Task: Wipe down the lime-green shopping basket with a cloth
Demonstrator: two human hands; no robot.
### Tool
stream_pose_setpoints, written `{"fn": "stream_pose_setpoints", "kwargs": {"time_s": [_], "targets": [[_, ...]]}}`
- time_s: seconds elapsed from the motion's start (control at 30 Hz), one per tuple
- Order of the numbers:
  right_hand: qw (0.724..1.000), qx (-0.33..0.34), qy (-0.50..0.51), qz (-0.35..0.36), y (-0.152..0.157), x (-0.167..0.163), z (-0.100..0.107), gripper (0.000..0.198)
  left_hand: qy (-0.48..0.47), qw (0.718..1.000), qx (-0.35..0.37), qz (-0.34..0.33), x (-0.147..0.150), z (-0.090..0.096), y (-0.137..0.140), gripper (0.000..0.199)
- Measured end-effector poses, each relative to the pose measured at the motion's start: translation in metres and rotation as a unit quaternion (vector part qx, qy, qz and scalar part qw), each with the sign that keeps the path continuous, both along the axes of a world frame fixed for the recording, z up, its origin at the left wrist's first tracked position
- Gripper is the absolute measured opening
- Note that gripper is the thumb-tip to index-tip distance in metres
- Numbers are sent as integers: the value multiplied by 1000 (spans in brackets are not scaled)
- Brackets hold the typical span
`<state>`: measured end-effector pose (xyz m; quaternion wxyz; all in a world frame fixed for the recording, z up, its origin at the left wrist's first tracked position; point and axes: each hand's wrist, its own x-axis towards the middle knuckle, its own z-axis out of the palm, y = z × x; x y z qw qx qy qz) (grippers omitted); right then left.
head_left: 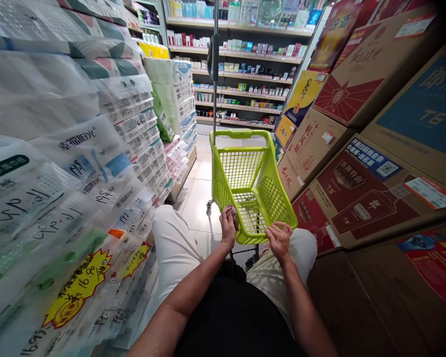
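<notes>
Right hand clasps the green basket — left hand curls at its near corner, grip unclear.

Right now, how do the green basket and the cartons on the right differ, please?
The green basket has perforated walls; the cartons have solid, printed sides. The left hand and right hand are on the basket's rim; neither touches the cartons. Basket and cartons are both boxlike.

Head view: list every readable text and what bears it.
"幸福阳光", "19.9": white tissue pack
"16.90": yellow starburst price sign
"T6": blue-panelled carton
"郎牌特曲", "T6": dark-red carton
"二锅头": orange carton
"帆风顺": brown carton
Unreadable: shelf-product labels, carton price tags, much remaining print.
</notes>
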<state>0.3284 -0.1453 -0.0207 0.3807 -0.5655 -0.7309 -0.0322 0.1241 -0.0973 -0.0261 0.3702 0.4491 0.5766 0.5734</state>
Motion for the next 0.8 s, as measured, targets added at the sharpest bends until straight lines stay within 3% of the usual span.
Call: {"fn": "stream_pose_setpoints", "kwargs": {"time_s": [0.3,0.5,0.57,0.8], "targets": [[1000,8,10,2,-1,-4,-1,37,-40,998,40,14,-12,-13,-4,57],[1000,10,11,-1,-1,-5,-2,38,43,992,-64,95,-31,-26,-2,54],[1000,12,9,-4,-1,-6,-2,37,39,995,-61,64,-28,-30,-5,54],[1000,11,3,-6,-1,-5,-1,36,-181,981,-33,-59,-12,-29,-6,50]]}}
